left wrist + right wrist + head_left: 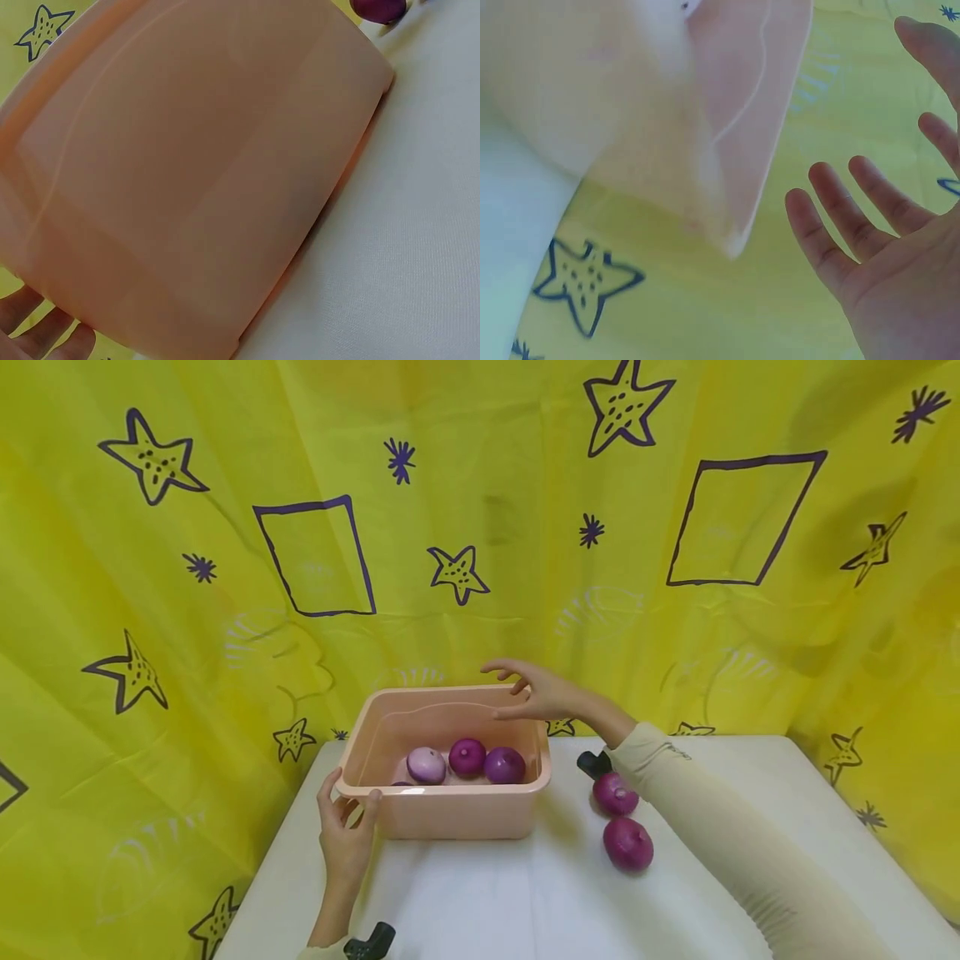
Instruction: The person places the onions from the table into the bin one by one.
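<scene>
A peach plastic bin (457, 814) stands on the white table, tilted toward the viewer in the head view. Inside lie a pale onion (426, 766) and two purple onions, one in the middle (467, 758) and one at the right (505, 766). A sliver of another shows behind the front rim. My left hand (348, 839) grips the bin's front left corner, thumb at the rim and fingers along the side. Over the bin's back right rim, my right hand (543, 692) is raised with spread, empty fingers, which show plainly in the right wrist view (885, 255).
Two more purple onions lie on the white table (555, 902) right of the bin: a farther one (616, 794) and a nearer one (628, 845) by the right sleeve. A yellow curtain (510, 468) with drawn stars and frames hangs behind and around the table.
</scene>
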Tool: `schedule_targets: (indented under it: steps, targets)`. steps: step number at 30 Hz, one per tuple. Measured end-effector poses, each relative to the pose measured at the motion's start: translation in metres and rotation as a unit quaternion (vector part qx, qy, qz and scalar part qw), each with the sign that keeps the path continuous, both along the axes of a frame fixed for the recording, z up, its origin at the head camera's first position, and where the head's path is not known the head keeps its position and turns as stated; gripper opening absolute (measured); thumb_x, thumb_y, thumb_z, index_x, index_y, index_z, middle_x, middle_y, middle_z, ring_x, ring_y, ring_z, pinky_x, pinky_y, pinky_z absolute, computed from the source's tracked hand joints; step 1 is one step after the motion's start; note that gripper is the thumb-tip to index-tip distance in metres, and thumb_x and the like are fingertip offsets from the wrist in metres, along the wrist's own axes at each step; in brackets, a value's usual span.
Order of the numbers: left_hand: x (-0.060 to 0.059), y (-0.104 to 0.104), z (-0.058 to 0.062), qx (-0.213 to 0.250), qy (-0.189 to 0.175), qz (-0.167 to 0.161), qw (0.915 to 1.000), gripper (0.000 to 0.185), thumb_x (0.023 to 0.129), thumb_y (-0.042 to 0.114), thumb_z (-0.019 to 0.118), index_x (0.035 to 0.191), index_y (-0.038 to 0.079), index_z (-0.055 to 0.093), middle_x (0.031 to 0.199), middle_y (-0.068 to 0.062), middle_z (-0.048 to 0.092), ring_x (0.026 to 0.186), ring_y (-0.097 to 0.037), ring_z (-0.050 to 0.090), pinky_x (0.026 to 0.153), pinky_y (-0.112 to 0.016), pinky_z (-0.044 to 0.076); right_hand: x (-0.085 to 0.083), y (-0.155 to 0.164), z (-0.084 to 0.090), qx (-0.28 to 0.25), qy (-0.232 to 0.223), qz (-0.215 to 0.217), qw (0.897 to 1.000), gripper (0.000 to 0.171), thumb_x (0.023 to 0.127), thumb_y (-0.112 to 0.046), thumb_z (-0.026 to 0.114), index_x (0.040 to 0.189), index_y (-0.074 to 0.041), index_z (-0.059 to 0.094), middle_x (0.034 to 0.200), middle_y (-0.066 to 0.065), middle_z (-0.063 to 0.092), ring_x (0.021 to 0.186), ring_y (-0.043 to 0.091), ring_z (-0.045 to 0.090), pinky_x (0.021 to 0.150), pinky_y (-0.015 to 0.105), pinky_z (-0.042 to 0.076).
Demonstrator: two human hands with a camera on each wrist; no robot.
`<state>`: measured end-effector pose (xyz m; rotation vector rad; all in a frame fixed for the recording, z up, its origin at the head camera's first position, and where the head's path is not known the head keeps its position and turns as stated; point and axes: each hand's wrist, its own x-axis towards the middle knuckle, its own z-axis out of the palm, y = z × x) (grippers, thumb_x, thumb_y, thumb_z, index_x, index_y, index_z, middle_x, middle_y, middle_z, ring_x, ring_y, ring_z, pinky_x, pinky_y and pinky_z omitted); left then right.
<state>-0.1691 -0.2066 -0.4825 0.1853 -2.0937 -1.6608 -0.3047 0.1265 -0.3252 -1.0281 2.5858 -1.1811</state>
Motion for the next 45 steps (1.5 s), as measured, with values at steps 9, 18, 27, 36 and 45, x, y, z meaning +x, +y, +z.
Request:
schedule_targets:
  steps: [9, 18, 27, 36, 45]
  targets:
    - [0.001, 0.000, 0.000, -0.004, -0.008, 0.001, 1.0000, 0.073, 0.099, 0.033, 0.070, 0.158, 0.029, 0.028, 0.156, -0.018, 0.043, 0.134, -0.041, 0.051, 0.090, -0.020, 0.049, 0.014, 0.059, -0.008, 0.027, 0.041, -0.028, 0.998, 0.071, 0.087, -0.024, 0.085, 0.148, -0.014, 0.051, 0.138, 0.022, 0.058, 0.110, 0.040, 0.065, 0.086, 0.050, 0.060]
    - [0.001, -0.001, -0.001, -0.009, 0.006, 0.002, 0.9999, 0.073, 0.099, 0.034, 0.070, 0.158, 0.028, 0.028, 0.158, -0.015, 0.042, 0.135, -0.039, 0.051, 0.095, -0.023, 0.047, 0.021, 0.103, -0.025, 0.033, 0.031, -0.053, 0.998, 0.070, 0.086, -0.023, 0.085, 0.148, -0.021, 0.051, 0.139, 0.015, 0.059, 0.111, 0.036, 0.064, 0.088, 0.055, 0.059]
    - [0.003, 0.000, -0.001, 0.001, 0.001, 0.006, 1.0000, 0.072, 0.099, 0.029, 0.070, 0.158, 0.026, 0.029, 0.154, -0.019, 0.045, 0.132, -0.040, 0.052, 0.086, -0.010, 0.048, 0.032, 0.133, -0.062, 0.062, -0.010, -0.052, 0.997, 0.069, 0.090, -0.022, 0.081, 0.150, -0.016, 0.049, 0.141, 0.020, 0.056, 0.114, 0.038, 0.063, 0.088, 0.048, 0.060]
    - [0.003, 0.002, 0.001, -0.008, 0.015, 0.005, 0.9998, 0.073, 0.099, 0.023, 0.070, 0.159, 0.024, 0.028, 0.154, -0.020, 0.044, 0.131, -0.041, 0.052, 0.101, -0.046, 0.047, 0.046, 0.169, -0.116, 0.066, -0.061, -0.032, 0.995, 0.061, 0.092, -0.019, 0.077, 0.146, -0.008, 0.051, 0.143, 0.025, 0.053, 0.122, 0.047, 0.056, 0.095, 0.061, 0.054]
    - [0.003, 0.003, 0.001, -0.007, 0.017, 0.001, 0.9998, 0.074, 0.099, 0.021, 0.070, 0.159, 0.024, 0.027, 0.153, -0.020, 0.045, 0.130, -0.041, 0.053, 0.097, -0.026, 0.048, 0.053, 0.185, -0.142, 0.059, -0.127, -0.049, 0.989, 0.066, 0.094, -0.024, 0.076, 0.149, -0.005, 0.045, 0.132, 0.031, 0.057, 0.105, 0.040, 0.067, 0.086, 0.054, 0.059]
